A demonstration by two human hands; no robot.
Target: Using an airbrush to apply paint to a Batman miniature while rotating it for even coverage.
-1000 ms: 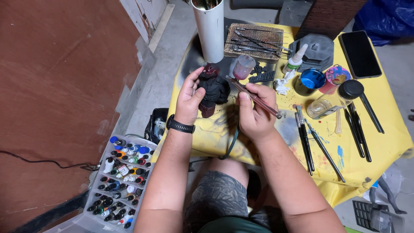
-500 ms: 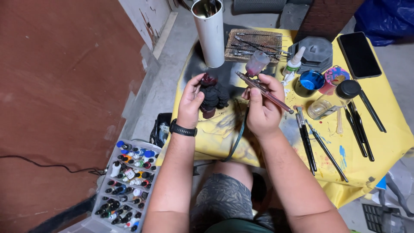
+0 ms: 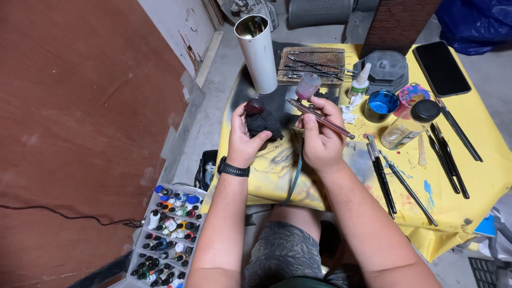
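My left hand [image 3: 244, 137], with a black watch on the wrist, grips a small dark figure [image 3: 262, 121] with a dark red top, held over the near left part of the yellow table [image 3: 469, 208]. My right hand [image 3: 319, 140] holds an airbrush [image 3: 319, 116] with a pinkish paint cup on top. Its nozzle points left toward the figure, a short gap away. The airbrush hose [image 3: 292, 180] hangs down between my arms.
A white cylinder [image 3: 257, 52] stands at the table's far left. Behind my hands lie a tool rack [image 3: 312, 63], a dropper bottle [image 3: 360, 81], a blue paint pot [image 3: 382, 105], a glass jar [image 3: 406, 127] and a phone [image 3: 441, 68]. Brushes [image 3: 392, 178] lie right. A tray of paint bottles [image 3: 166, 237] sits on the floor.
Both hands have dropped slightly toward me and moved a bit apart. The airbrush tip has shifted back off the figure, and the view has tilted to show more of the table.
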